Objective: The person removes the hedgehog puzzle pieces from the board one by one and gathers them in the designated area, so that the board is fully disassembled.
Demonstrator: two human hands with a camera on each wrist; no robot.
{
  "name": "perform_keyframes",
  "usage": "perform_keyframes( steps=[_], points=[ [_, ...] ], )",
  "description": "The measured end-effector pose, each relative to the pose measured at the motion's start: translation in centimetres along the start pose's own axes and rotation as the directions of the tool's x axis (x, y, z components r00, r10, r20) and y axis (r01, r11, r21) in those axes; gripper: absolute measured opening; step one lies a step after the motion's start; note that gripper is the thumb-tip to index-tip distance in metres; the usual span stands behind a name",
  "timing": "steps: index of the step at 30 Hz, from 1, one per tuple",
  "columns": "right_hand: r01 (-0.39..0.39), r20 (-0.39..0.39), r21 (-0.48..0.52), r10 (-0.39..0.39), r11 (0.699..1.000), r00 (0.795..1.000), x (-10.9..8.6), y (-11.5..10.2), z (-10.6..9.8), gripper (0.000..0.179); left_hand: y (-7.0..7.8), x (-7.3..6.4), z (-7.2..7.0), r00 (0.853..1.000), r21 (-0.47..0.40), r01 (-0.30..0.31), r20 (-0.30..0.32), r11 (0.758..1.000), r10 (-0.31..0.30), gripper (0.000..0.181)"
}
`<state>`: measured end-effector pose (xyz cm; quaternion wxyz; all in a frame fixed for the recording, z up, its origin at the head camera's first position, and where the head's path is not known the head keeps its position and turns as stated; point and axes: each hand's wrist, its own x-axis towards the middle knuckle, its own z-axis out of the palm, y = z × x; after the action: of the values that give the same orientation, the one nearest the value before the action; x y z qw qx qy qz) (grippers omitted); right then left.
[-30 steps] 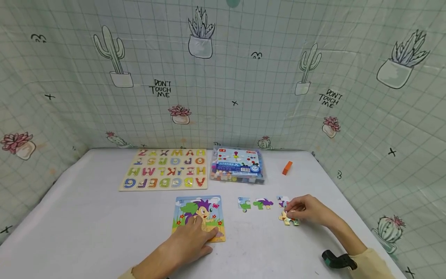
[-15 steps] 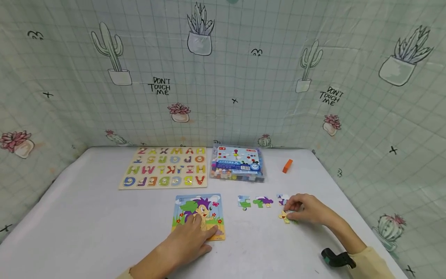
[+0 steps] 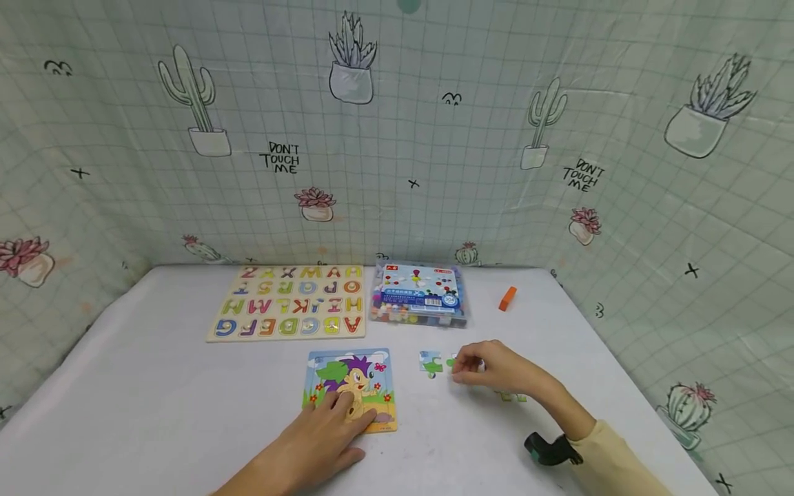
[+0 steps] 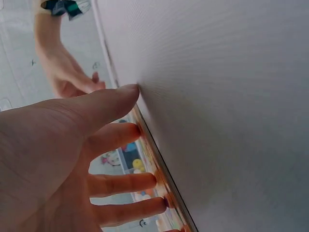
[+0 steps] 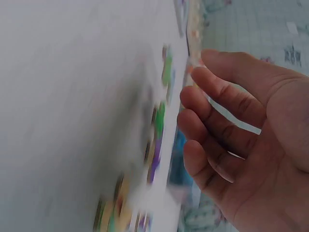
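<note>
My left hand (image 3: 319, 434) rests with spread fingers on a square hedgehog jigsaw puzzle (image 3: 382, 370) on the white table. In the left wrist view, its fingertips touch the board's edge. The right hand (image 3: 493, 368) hovers above several loose puzzle pieces, its fingers loosely bent and nothing held. A blue-and-green piece (image 3: 429, 362) lies left of its fingertips. Under the fingers sits a green-and-purple piece (image 5: 157, 140), mostly covered in the head view. Another piece (image 3: 513, 397) shows below the palm. The right wrist view is blurred around the pieces.
A wooden alphabet board (image 3: 287, 303) lies at the back left. Beside it is a clear plastic box (image 3: 418, 295) of coloured parts with a blue label. A small orange block (image 3: 507, 298) lies farther right. Patterned cloth (image 3: 397, 138) surrounds the table's back and sides.
The right hand has left the lower right piece and moved left over the row of pieces, with nothing in its fingers. The left hand stays on the puzzle.
</note>
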<state>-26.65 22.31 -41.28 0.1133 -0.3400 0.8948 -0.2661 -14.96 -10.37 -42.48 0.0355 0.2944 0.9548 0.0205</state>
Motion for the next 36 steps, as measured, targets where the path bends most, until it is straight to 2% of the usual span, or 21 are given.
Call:
perform_keyframes(
  steps=[2, 5, 9, 14, 16, 20, 25, 36],
  points=[
    [0.027, 0.025, -0.007, -0.027, 1.000, 0.999, 1.5, -1.2, 0.8, 0.010, 0.0, -0.1, 0.1, 1.000, -0.037, 0.021, 0.023, 0.999, -0.020, 0.050],
    [0.056, 0.066, -0.003, -0.056, 0.998, 0.996, 3.7, -2.8, 2.0, 0.010, -0.1, -0.4, 0.3, 0.995, -0.105, 0.085, 0.054, 0.991, -0.080, 0.050],
    [0.093, 0.093, 0.002, -0.092, 0.996, 0.991, 6.2, -4.8, 3.5, 0.009, -0.3, -0.6, 0.5, 0.990, -0.160, 0.135, 0.059, 0.978, -0.127, 0.051],
    [0.121, 0.096, 0.014, -0.122, 0.993, 0.988, 8.4, -6.5, 5.1, 0.008, -0.5, -0.6, 0.5, 0.991, -0.180, 0.118, 0.078, 0.977, -0.105, 0.051],
    [0.116, 0.090, 0.008, -0.116, 0.993, 0.989, 9.1, -6.9, 5.7, 0.010, -0.5, -0.5, 0.5, 0.993, -0.160, 0.098, 0.084, 0.982, -0.086, 0.051],
    [0.080, 0.086, -0.003, -0.080, 0.997, 0.993, 10.0, -7.4, 6.5, 0.019, -0.7, -0.3, 0.3, 0.996, -0.089, 0.053, 0.078, 0.995, -0.047, 0.050],
    [0.057, 0.092, -0.003, -0.057, 0.998, 0.994, 10.7, -8.0, 7.0, 0.022, -0.9, -0.3, 0.3, 0.996, -0.029, 0.044, 0.078, 0.999, -0.042, 0.050],
    [0.038, 0.075, 0.026, -0.040, 0.999, 0.996, 11.0, -8.5, 7.3, 0.013, -1.1, -0.3, 0.3, 0.996, -0.027, 0.045, 0.072, 0.999, -0.043, 0.050]
  ],
)
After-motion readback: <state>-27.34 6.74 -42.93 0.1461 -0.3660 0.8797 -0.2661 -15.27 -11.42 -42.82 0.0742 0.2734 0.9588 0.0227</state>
